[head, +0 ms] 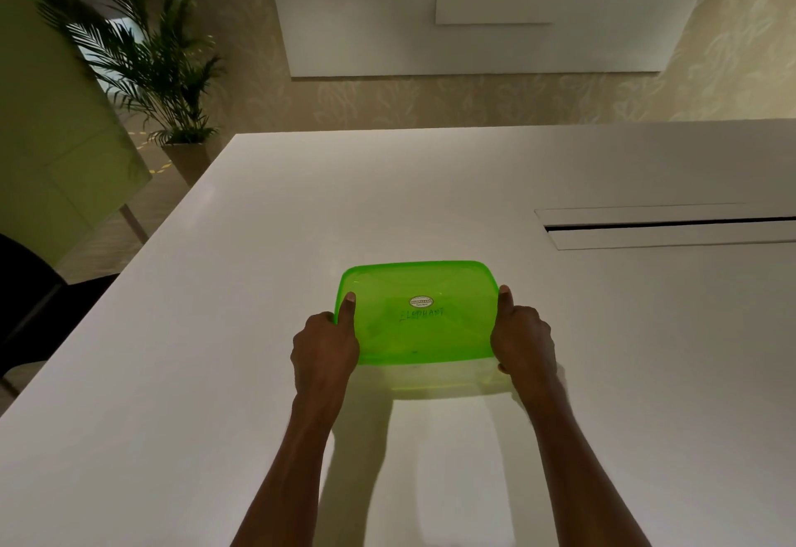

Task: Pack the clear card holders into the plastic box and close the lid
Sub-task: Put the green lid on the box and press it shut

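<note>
Clear card holders cannot be seen; if they are packed, they are hidden under the bright green see-through plastic lid of the shallow plastic box. The box is set on the white tabletop, near its front edge and about midway between its left edge and the long slot at the right. The box's long side runs left to right, so each short end is met by one hand. The left hand is wrapped around the left end, thumb laid flat on the lid. The right hand is wrapped around the right end, thumb along the rim. Both hands are equally near. The lid looks seated; a push down at both ends is probably what is left.
</note>
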`<action>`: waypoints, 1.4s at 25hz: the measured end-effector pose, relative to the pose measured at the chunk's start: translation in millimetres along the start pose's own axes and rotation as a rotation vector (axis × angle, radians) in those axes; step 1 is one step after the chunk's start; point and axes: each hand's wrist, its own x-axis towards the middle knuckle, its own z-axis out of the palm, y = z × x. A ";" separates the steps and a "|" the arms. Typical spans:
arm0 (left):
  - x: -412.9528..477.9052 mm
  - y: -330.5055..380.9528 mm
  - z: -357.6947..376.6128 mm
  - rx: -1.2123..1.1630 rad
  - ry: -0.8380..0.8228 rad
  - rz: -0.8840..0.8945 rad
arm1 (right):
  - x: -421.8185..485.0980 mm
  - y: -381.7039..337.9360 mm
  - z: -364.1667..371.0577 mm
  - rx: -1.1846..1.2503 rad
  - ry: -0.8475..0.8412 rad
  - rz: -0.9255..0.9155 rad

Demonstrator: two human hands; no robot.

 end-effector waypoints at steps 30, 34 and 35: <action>-3.5 29.8 -9.5 0.242 0.143 0.438 | -7.3 -26.9 -12.5 0.118 0.260 -0.477; -9.8 45.7 6.9 0.259 0.054 0.610 | -23.8 -41.4 6.6 -0.050 0.202 -0.675; -10.6 48.4 11.1 0.292 0.032 0.643 | -26.7 -45.0 10.0 -0.126 0.156 -0.706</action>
